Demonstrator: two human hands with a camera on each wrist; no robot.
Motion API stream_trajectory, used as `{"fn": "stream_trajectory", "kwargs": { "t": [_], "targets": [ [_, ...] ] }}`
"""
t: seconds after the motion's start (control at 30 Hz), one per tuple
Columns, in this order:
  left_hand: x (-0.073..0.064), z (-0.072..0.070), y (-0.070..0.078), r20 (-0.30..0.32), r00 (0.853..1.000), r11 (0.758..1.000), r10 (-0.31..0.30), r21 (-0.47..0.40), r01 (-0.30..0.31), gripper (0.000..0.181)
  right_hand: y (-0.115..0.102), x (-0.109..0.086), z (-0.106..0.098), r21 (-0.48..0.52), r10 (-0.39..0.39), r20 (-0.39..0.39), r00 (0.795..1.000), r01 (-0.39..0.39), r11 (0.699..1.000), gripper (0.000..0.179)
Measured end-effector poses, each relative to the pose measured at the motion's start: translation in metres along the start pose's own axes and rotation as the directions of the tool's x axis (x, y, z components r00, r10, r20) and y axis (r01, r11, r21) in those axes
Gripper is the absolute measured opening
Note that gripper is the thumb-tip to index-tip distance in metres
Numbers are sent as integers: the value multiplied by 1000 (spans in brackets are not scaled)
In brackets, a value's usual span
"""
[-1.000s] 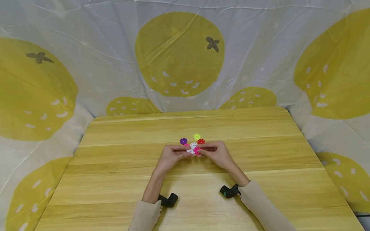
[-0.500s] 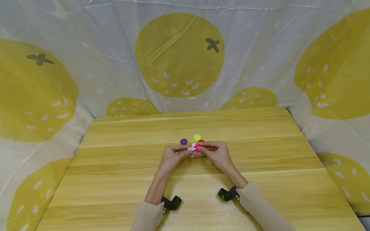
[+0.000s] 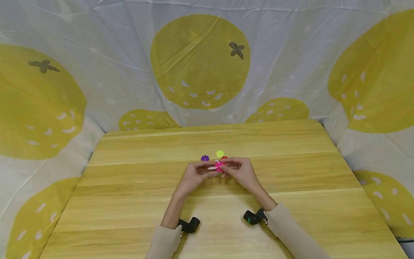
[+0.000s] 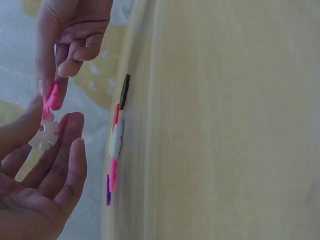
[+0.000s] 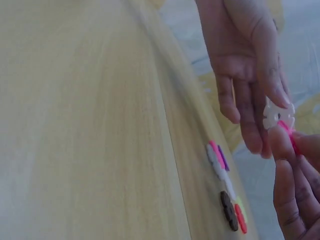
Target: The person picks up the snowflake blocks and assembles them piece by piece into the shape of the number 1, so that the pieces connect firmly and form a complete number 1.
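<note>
In front of me, above the table, my left hand (image 3: pixel 194 175) pinches a white notched snowflake disc (image 4: pixel 46 135) between thumb and fingers. My right hand (image 3: pixel 242 171) holds a pink snowflake disc (image 3: pixel 219 166) by thumb and fingertips. The two discs meet at their edges, the pink one set crosswise to the white one in the right wrist view. In the head view the white disc looks thin, nearly edge-on. Fingers cover part of both discs.
Loose snowflake discs lie on the wooden table (image 3: pixel 136 201) just beyond the hands: purple (image 3: pixel 205 158), yellow (image 3: pixel 220 153), red (image 5: pixel 240 218), dark brown (image 5: pixel 229 211), pink (image 4: pixel 113 175) and white (image 4: pixel 117 140). A fruit-print cloth (image 3: pixel 278 64) hangs behind the table.
The white disc has turned from face-on to nearly edge-on in the head view. The pink disc has risen slightly and shifted a little left. Both hands keep their holds.
</note>
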State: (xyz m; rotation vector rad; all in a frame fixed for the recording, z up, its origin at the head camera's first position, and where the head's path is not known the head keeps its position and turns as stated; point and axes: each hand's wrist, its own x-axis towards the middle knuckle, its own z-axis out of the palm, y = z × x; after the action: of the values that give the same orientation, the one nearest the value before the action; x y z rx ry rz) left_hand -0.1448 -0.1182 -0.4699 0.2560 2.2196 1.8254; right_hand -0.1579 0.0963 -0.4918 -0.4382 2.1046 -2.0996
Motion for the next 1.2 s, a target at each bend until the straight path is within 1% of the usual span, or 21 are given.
{"fn": "stream_trajectory", "kwargs": {
  "t": [0.07,0.13,0.2,0.27,0.33,0.4,0.43,0.5,0.57,0.67,0.77,0.87,1.0,1.03,1.07,1.13,1.2],
  "targets": [
    [0,1,0,-2,999,999,34,42,-34,32,1,0,0,11,25,13,1000,-25,1000,25],
    [0,1,-1,-20,999,997,45,68,-43,31,1,1,-3,3,52,14,999,-52,999,26],
    [0,-1,-2,-41,999,998,30,55,-28,30,1,2,-9,-65,67,-5,998,-67,996,26],
    [0,-3,-3,-54,999,1000,3,3,-3,32,2,3,-16,-163,79,-29,996,-83,983,25],
    [0,-6,-3,-56,998,998,-21,-53,18,33,3,3,-22,-276,95,-47,994,-105,955,24],
    [0,-9,-4,-46,998,995,-35,-97,30,34,5,3,-27,-372,111,-37,993,-117,921,25],
    [0,-10,-4,-37,999,993,-37,-116,33,34,6,3,-28,-402,117,-25,993,-117,908,26],
    [1,-12,-5,-19,999,987,-39,-154,35,33,8,3,-28,-449,123,7,992,-107,887,29],
    [1,-13,-5,-7,999,979,-47,-200,44,32,9,2,-27,-490,114,33,993,-83,868,30],
    [1,-13,-6,0,998,964,-64,-257,62,32,8,1,-23,-542,102,43,994,-63,838,29],
    [1,-14,-6,5,997,959,-72,-273,71,32,7,0,-21,-569,110,26,994,-76,819,25],
    [0,-14,-5,11,997,961,-72,-265,72,35,5,0,-20,-563,123,15,992,-93,821,25],
    [0,-14,-5,23,997,962,-76,-262,80,39,4,0,-22,-535,125,33,992,-88,840,22],
    [-1,-14,-4,27,997,961,-75,-264,79,40,3,0,-22,-519,120,43,992,-81,851,20],
    [-1,-14,-4,31,997,960,-72,-269,77,40,2,0,-22,-486,121,55,991,-79,870,19],
    [-1,-13,-4,33,997,959,-64,-275,71,40,0,1,-22,-394,125,79,989,-84,915,19],
    [-1,-13,-3,28,998,956,-57,-286,63,39,-3,2,-22,-288,107,100,989,-74,955,21]
  ]
}}
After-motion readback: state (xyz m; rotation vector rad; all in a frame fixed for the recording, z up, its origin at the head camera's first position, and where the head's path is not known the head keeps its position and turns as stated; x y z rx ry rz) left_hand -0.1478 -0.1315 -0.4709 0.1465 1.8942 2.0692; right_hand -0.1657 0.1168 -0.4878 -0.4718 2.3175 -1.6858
